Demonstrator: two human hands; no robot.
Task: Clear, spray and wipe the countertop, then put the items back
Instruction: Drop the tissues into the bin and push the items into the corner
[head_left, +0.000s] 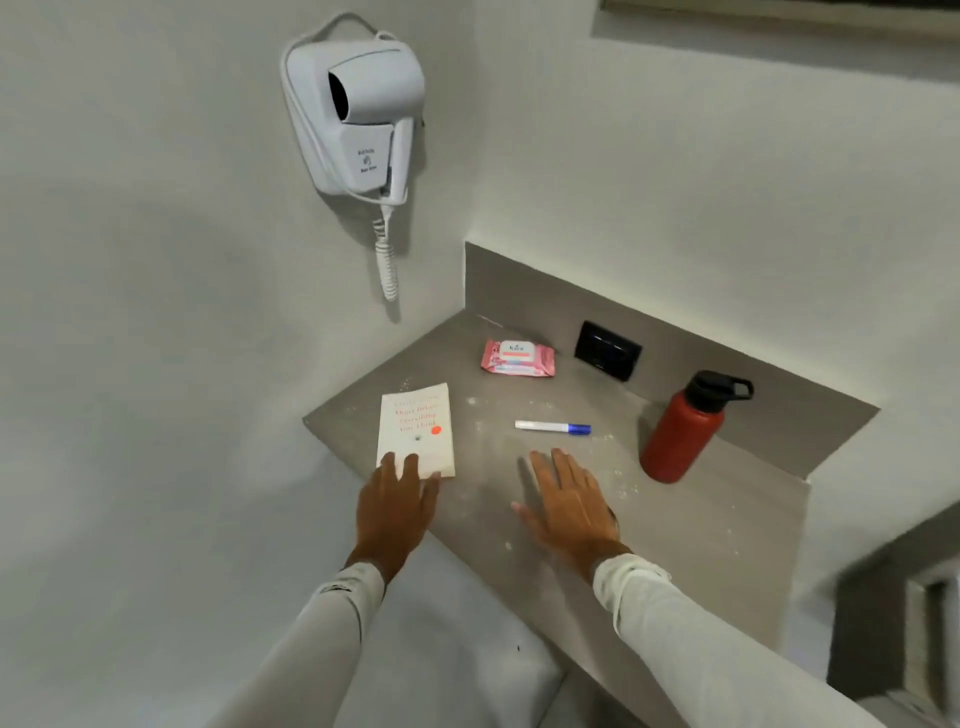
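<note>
Left hand (397, 506): flat, fingers spread, fingertips resting on the near edge of the white paperback book with red lettering (415, 430); nothing gripped. Judged to be the start of the clearing step, the book being the item closest to the bench's left edge and so the easiest to reach first.

Right hand (569, 501): open and flat, palm down over bare surface, holding nothing, just short of the white marker pen with blue cap (552, 427), which lies crosswise mid-bench. Likely poised to collect it.

Pink soft pack of wet wipes (517, 358): lying flat toward the far left corner, near the back upstand.

Dark red metal water bottle with black loop lid (685, 428): upright toward the right, just beside the back upstand; tall, so liable to tip if knocked.

Grey stone-look bench (701, 530): wedge-shaped, fitted into a wall corner, dusted with white powder and specks around the pen and near edge; not yet wiped. No spray bottle or cloth in view.

Black wall socket plate (607, 350): set in the upstand.

White wall-mounted hair dryer with coiled cord (356, 114): on the pale wall to the left, above the bench.
</note>
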